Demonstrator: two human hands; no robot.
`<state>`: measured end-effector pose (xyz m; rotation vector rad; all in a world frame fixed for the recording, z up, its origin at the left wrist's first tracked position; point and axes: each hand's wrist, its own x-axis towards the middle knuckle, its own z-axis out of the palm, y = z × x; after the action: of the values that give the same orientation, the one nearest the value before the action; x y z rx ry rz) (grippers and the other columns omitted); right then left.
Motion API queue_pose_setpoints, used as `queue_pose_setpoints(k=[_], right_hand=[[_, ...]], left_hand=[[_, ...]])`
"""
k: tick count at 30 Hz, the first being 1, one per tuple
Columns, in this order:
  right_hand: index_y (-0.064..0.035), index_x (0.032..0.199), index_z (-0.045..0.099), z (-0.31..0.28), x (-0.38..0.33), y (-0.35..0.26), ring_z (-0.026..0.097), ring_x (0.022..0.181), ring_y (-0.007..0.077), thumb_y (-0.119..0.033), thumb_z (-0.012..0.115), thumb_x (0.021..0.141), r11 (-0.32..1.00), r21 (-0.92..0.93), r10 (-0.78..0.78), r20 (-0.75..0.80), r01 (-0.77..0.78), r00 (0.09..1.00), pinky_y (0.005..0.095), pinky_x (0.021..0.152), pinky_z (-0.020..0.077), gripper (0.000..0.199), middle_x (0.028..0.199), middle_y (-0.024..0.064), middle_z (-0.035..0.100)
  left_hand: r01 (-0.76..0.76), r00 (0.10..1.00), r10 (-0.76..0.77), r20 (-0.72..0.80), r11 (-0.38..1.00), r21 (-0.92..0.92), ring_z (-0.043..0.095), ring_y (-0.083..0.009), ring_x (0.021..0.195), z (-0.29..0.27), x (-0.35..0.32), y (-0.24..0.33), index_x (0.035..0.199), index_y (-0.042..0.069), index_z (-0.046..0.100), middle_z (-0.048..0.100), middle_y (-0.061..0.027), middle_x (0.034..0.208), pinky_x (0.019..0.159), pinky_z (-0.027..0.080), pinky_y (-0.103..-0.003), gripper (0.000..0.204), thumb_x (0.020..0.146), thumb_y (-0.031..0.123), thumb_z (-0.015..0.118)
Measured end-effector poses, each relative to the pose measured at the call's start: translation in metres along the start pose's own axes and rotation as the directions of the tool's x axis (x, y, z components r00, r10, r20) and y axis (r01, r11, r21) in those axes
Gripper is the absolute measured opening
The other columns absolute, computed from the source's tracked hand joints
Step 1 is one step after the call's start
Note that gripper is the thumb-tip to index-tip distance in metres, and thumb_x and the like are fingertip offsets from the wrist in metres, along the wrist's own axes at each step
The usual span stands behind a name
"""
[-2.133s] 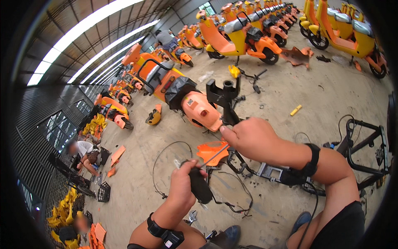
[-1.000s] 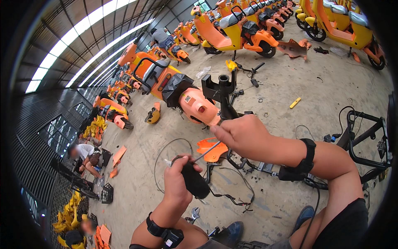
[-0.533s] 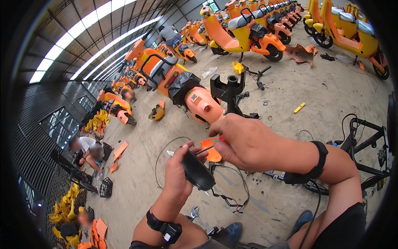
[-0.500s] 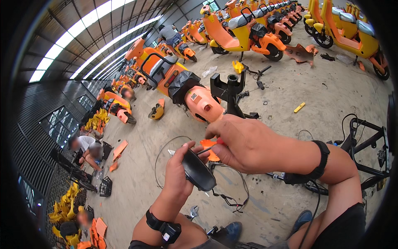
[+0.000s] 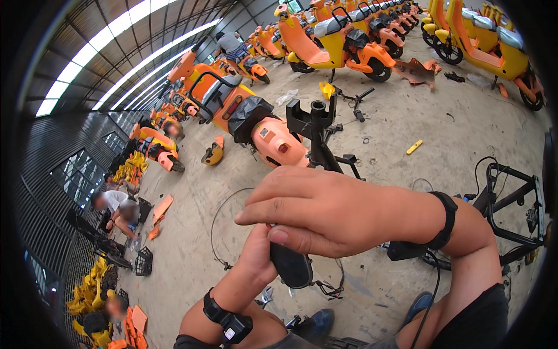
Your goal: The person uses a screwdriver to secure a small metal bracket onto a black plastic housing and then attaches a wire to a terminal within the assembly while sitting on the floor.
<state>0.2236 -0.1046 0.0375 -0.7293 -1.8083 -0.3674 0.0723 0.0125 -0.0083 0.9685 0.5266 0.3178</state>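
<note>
My left hand [image 5: 256, 256] is wrapped round a dark, rounded oval piece [image 5: 292, 266], smooth and black, in front of my knees. Over it lies my right hand [image 5: 305, 212], palm down, with fingers bent forward and the thumb along the top of the black piece. A trace of red from the screwdriver [image 5: 271, 225] shows between thumb and fingers; its shaft and tip are hidden. Most of my left fingers are covered too.
An upright black scooter frame [image 5: 319, 134] stands just beyond my hands, with an orange scooter [image 5: 273, 136] behind it. Another black frame [image 5: 511, 180] is at the right. A yellow-handled tool [image 5: 414, 146] and a cable [image 5: 216, 232] lie on the floor. People sit at the left.
My right hand has turned palm down and shifted left over the black piece, covering the screwdriver that showed before. The black piece has tilted and sits slightly lower.
</note>
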Motion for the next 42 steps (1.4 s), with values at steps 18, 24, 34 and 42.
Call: queue_pose_setpoints(k=[18, 24, 34, 42], right_hand=[[-0.0055, 0.112, 0.070, -0.008, 0.003, -0.006, 0.066, 0.085, 0.0223, -0.017, 0.072, 0.091, 0.920, 0.272, 0.239, 0.183, -0.283, 0.954, 0.0329, 0.077, 0.0524, 0.025, 0.097, 0.0071, 0.070], [-0.0053, 0.119, 0.066, -0.013, -0.001, -0.002, 0.064, 0.084, 0.0156, -0.039, 0.063, 0.097, 0.775, 0.425, 0.307, 0.395, -0.469, 0.866, 0.0305, 0.070, 0.0520, 0.040, 0.096, 0.0081, 0.067], [-0.0019, 0.116, 0.069, -0.022, 0.007, -0.005, 0.068, 0.084, 0.0190, -0.022, 0.067, 0.095, 0.556, 0.481, 0.268, 0.668, -0.677, 0.695, 0.0306, 0.076, 0.0517, 0.029, 0.096, 0.0090, 0.073], [0.0016, 0.108, 0.070, -0.026, 0.013, -0.012, 0.072, 0.076, 0.0174, -0.023, 0.067, 0.096, 0.555, 0.465, 0.383, 0.592, -0.689, 0.709, 0.0290, 0.069, 0.0559, 0.028, 0.087, 0.0098, 0.074]], left_hand=[[0.044, 0.994, -0.051, 0.094, 0.996, 0.071, 0.068, -0.0247, 0.086, 0.000, -0.007, -0.004, 0.116, 0.003, 0.057, 0.066, -0.0121, 0.103, 0.075, 0.057, -0.037, 0.035, 0.098, 0.033, 0.060], [0.071, 0.986, -0.089, 0.144, 0.989, 0.128, 0.067, -0.0218, 0.085, 0.012, -0.012, -0.002, 0.113, 0.003, 0.058, 0.065, -0.0102, 0.100, 0.075, 0.056, -0.035, 0.032, 0.099, 0.031, 0.060], [0.018, 0.944, -0.109, 0.310, 0.959, 0.282, 0.063, -0.0126, 0.084, 0.007, -0.017, -0.005, 0.109, 0.004, 0.062, 0.065, -0.0041, 0.097, 0.073, 0.052, -0.027, 0.030, 0.102, 0.032, 0.052], [0.059, 0.949, -0.101, 0.299, 0.987, 0.148, 0.065, -0.0163, 0.082, 0.007, -0.018, -0.003, 0.118, 0.006, 0.058, 0.064, -0.0064, 0.100, 0.074, 0.054, -0.030, 0.035, 0.103, 0.037, 0.048]])
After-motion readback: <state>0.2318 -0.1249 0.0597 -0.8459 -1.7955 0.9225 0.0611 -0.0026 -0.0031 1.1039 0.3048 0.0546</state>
